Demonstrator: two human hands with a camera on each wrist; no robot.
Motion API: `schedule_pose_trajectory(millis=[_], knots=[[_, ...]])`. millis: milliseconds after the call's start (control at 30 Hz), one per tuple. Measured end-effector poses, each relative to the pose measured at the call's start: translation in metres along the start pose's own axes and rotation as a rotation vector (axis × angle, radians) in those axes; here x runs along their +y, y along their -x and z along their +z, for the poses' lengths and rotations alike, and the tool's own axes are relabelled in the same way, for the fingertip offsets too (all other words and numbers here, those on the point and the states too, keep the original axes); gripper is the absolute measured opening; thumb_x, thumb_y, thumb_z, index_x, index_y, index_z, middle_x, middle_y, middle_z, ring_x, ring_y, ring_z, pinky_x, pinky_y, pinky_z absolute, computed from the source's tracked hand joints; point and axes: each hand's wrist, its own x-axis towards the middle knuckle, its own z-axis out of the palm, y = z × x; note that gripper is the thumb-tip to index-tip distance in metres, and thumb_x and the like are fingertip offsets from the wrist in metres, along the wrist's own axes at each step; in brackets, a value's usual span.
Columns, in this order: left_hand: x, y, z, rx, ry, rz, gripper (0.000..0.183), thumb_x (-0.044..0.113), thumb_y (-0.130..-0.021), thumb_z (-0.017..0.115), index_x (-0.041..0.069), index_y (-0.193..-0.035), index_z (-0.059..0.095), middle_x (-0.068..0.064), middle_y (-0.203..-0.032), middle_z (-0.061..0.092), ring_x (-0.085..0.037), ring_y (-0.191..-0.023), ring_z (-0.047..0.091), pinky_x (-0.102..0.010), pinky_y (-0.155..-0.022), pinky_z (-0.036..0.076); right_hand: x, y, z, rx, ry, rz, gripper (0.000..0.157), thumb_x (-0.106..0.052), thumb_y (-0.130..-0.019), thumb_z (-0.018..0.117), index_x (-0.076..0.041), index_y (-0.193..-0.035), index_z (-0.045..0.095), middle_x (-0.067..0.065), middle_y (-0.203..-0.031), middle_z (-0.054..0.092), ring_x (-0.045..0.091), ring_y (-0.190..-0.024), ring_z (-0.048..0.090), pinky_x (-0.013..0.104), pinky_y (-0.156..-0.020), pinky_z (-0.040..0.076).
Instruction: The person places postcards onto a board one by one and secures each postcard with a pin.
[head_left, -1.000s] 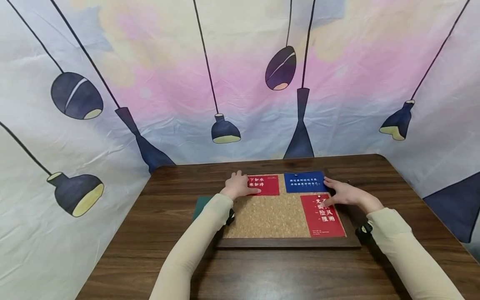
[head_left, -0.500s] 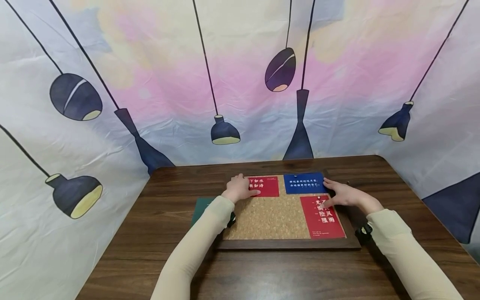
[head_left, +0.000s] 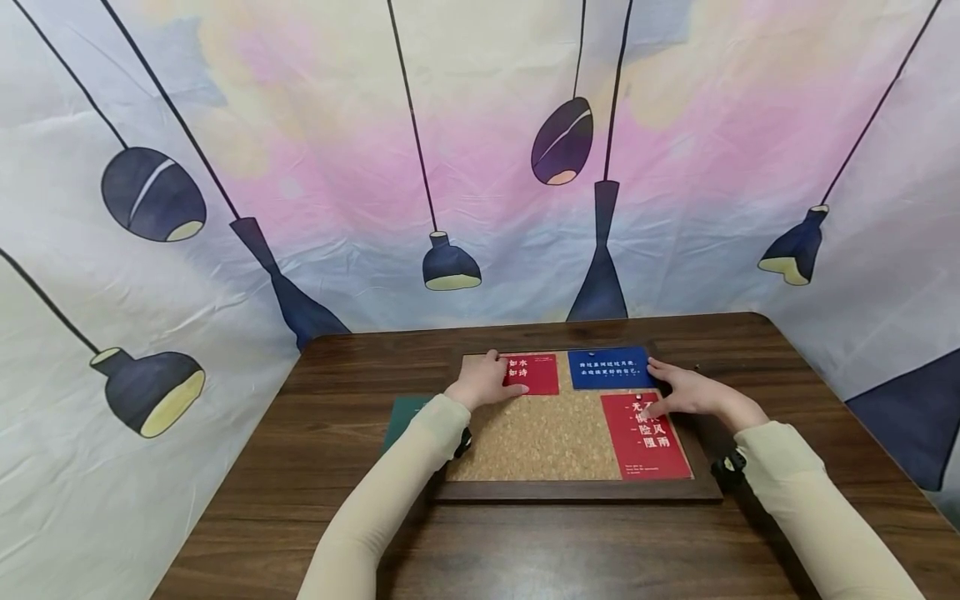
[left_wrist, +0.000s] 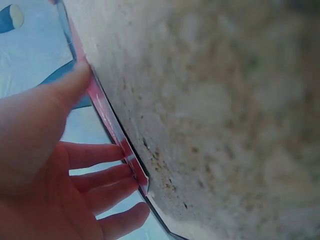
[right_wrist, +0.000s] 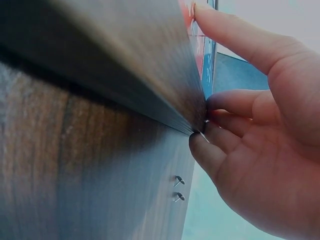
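Observation:
A cork board (head_left: 540, 446) in a dark wooden frame lies on the table. My left hand (head_left: 482, 382) rests over the left part of a red card (head_left: 542, 377) at the board's upper left, its thumb near the lower edge. In the left wrist view, the extended fingers (left_wrist: 107, 195) touch the red card's edge, which lifts slightly at one corner. My right hand (head_left: 693, 392) spans the board's upper right corner. Its thumb touches a second red card (head_left: 630, 442); its fingers touch the frame beside a blue card (head_left: 609, 368). Pins show on the blue and second red cards.
A green card (head_left: 402, 417) sticks out left of the board, partly hidden by the left forearm. In the right wrist view, two metal pins (right_wrist: 179, 180) lie on the table beyond the frame. A cloth printed with lamps (head_left: 452, 267) hangs behind the table.
My left hand has slid a little to the right over the upper-left red card, covering more of its lettering. The right hand and the other cards have stayed put.

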Motion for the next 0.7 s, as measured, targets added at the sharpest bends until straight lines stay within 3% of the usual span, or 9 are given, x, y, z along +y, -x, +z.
schedule_pose_trajectory(millis=[700], knots=[[0.0035,-0.003,0.0044,0.002,0.005,-0.03,0.08,0.058,-0.089,0.068,-0.003,-0.138,0.055,-0.017,-0.127,0.056,-0.024,-0.095,0.062,-0.042,-0.086,0.057,-0.0008,0.0011,-0.0001,0.003,-0.003,-0.006,0.104,-0.035,-0.082,0.081,0.017,-0.151,0.023,0.037,-0.159,0.014,0.058,-0.142,0.017,0.07,-0.11,0.025]])
